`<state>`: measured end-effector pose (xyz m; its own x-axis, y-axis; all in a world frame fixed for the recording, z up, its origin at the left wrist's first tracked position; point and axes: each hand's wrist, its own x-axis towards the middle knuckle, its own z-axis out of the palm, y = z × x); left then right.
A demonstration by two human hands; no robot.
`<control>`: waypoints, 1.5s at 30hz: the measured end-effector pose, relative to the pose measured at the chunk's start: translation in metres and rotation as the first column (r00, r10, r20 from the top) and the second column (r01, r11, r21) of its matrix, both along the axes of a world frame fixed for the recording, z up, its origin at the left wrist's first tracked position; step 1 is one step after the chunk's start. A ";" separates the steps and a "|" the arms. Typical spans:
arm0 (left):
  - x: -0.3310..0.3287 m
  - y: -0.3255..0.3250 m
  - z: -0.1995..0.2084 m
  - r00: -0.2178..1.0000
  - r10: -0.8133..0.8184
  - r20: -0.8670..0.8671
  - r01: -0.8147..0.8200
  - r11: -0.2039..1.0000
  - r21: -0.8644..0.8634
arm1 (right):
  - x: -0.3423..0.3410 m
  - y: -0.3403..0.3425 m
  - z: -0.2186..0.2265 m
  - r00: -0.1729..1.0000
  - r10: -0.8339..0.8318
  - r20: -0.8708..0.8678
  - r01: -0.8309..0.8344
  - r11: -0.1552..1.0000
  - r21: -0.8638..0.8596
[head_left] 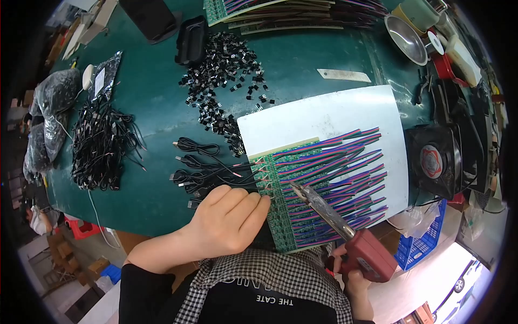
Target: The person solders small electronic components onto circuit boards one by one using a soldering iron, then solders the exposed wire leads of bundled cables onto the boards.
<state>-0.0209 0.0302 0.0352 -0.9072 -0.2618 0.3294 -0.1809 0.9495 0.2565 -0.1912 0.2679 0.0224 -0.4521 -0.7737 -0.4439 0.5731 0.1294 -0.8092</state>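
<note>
A green circuit-board panel [281, 216] lies in front of me on a white sheet, with several rows of multicoloured ribbon wires [345, 183] running off to its right. My left hand [231, 218] is closed at the panel's left edge, fingertips pinched on what looks like the end of a black USB cable; the fingers partly hide it. Other black USB cables [208, 175] lie beside that hand, some with thin wire ends on the board. My right hand [350, 270] grips the red handle of a soldering gun [369, 256]. Its tip points over the board, just right of my left fingertips.
Small black components [221, 81] are heaped beyond the cables. A bundle of black cables [102, 143] lies at left. The white sheet [324, 119] has a blade [343, 75] beyond it. A black fan [431, 162] and metal bowl [406, 40] stand at right; more board panels [291, 19] at the back.
</note>
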 end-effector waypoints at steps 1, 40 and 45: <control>-0.001 -0.003 -0.001 1.000 -0.014 -0.025 0.014 1.000 -0.007 | 0.000 -0.001 -0.001 1.000 0.001 0.009 -0.001 1.000 -0.009; -0.007 0.007 -0.020 0.998 0.036 -0.044 -0.041 0.992 -0.122 | 0.000 0.005 -0.008 0.918 0.230 -0.324 -0.183 0.968 0.170; -0.008 0.006 -0.022 0.998 0.017 -0.064 -0.025 0.993 -0.112 | -0.002 0.018 -0.021 0.885 0.247 -0.394 -0.223 0.969 0.107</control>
<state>-0.0292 0.0362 0.0134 -0.8784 -0.2385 0.4141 -0.1880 0.9691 0.1594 -0.1930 0.2859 0.0010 -0.4092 -0.8584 -0.3095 0.1480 0.2722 -0.9508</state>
